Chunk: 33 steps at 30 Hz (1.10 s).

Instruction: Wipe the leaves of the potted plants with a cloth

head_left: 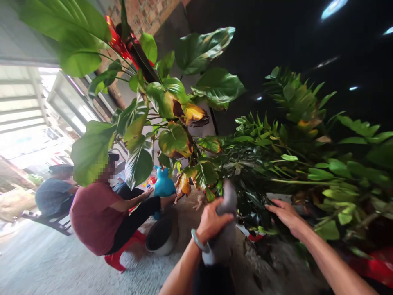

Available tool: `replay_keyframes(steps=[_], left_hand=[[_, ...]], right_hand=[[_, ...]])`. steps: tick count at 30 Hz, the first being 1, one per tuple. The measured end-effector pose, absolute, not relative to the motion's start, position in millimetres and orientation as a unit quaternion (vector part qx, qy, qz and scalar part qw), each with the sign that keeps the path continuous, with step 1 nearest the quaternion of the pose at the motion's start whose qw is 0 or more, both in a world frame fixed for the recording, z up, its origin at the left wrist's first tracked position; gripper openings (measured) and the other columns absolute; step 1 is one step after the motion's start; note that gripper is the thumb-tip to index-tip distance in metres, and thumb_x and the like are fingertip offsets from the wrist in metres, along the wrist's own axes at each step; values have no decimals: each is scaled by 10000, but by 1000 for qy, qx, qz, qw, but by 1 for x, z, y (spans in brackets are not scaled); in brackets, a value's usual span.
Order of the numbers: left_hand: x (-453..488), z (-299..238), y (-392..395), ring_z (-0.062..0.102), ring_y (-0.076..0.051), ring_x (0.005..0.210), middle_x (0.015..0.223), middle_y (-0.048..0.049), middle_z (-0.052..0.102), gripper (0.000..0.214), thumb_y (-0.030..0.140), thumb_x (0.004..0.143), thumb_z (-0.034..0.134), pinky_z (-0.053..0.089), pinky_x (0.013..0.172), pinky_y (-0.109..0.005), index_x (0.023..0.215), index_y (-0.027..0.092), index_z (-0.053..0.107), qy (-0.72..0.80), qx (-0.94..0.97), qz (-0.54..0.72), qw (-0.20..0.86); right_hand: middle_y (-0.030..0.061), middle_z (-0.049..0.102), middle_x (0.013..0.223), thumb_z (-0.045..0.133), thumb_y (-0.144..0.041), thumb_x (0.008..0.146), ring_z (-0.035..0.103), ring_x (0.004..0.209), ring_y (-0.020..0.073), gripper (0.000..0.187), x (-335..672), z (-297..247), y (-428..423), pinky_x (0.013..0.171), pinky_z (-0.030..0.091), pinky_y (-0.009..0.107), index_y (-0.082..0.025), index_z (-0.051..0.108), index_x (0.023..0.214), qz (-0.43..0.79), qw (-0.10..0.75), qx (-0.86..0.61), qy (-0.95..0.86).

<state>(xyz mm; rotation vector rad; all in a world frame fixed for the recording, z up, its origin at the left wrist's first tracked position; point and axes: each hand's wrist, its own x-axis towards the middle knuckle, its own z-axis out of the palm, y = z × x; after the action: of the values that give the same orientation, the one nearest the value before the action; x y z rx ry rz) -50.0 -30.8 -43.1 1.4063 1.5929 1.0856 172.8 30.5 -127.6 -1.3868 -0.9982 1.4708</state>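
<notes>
My left hand (210, 223), with a pale bangle at the wrist, is closed around a blurred grey, elongated thing (229, 196). I cannot make out what that grey thing is; it extends down to something black below. To the right, my right hand (285, 215) reaches in among dark leaves with its fingers stretched out, the tips against the foliage. Glossy leafy plants (276, 155) lie beyond it. A tall plant with broad leaves (173, 139), some yellowed and browned, stands ahead of my left hand, with a red ribbon (118, 43) near its top.
One person in a dark red shirt (95, 213) sits on a red stool (124, 248) at left. Another person in blue (55, 192) sits farther back. A grey bucket (173, 237) and a turquoise cat-shaped object (165, 182) are nearby. Something red (379, 262) lies at lower right.
</notes>
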Motion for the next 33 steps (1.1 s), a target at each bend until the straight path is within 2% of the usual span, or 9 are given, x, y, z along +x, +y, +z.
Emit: replay_keyframes(steps=[2,4,9,11,16,20,27,29,33], left_hand=[[-50,-56,-53,599,-202,749,719,16,681,373,223,474,785,471,678,-268,844,200,744,610,587,305,436],[-55,-49,-65,589,-185,697,710,18,676,376,259,529,757,458,633,-257,899,190,745,598,586,293,462],[-65,7,-29,612,-210,871,927,-40,701,451,337,625,721,478,752,-269,1046,175,699,609,532,530,254],[-59,10,-10,611,-209,897,966,-47,697,461,347,656,698,480,774,-279,1084,177,677,596,517,569,232],[-31,-42,-24,579,-171,698,730,0,672,389,301,565,732,461,612,-247,929,166,720,601,537,419,419],[-28,-49,-53,572,-165,674,760,-2,672,542,331,502,774,454,591,-240,1013,161,709,562,518,360,535],[-28,-8,-1,627,-189,824,972,-56,698,575,357,650,702,506,724,-275,1184,164,617,534,498,594,336],[-22,-21,9,638,-214,900,1033,-74,699,577,315,631,709,507,811,-312,1177,149,624,557,523,562,316],[-18,-31,1,637,-255,998,1089,-58,710,554,197,533,762,477,930,-356,1083,191,697,514,695,346,365]], right_hand=[[-19,587,451,612,-336,514,503,433,162,120,175,-131,30,448,388,279,-225,603,560,584,445,-547,-402],[-19,580,444,613,-334,507,496,418,154,117,176,-130,30,436,386,274,-227,586,543,589,442,-545,-400],[-33,544,408,618,-320,519,483,395,134,111,172,-122,30,423,377,255,-234,550,501,595,428,-554,-394],[-29,567,425,608,-314,519,499,403,141,88,168,-120,30,424,383,257,-234,573,529,591,429,-560,-391],[-37,558,398,610,-311,485,492,377,142,94,163,-126,34,416,375,260,-233,565,511,600,420,-551,-400],[-42,529,382,590,-315,509,470,372,138,86,168,-131,35,418,368,262,-231,572,507,592,427,-556,-398],[-7,624,468,595,-286,527,569,471,178,81,171,-127,37,499,440,280,-217,637,535,588,429,-543,-418],[-10,621,461,602,-291,531,562,451,179,86,170,-128,38,491,441,287,-213,638,536,594,430,-536,-418],[-2,646,493,636,-279,542,610,529,219,49,172,-133,37,532,482,319,-230,638,546,589,446,-535,-410]])
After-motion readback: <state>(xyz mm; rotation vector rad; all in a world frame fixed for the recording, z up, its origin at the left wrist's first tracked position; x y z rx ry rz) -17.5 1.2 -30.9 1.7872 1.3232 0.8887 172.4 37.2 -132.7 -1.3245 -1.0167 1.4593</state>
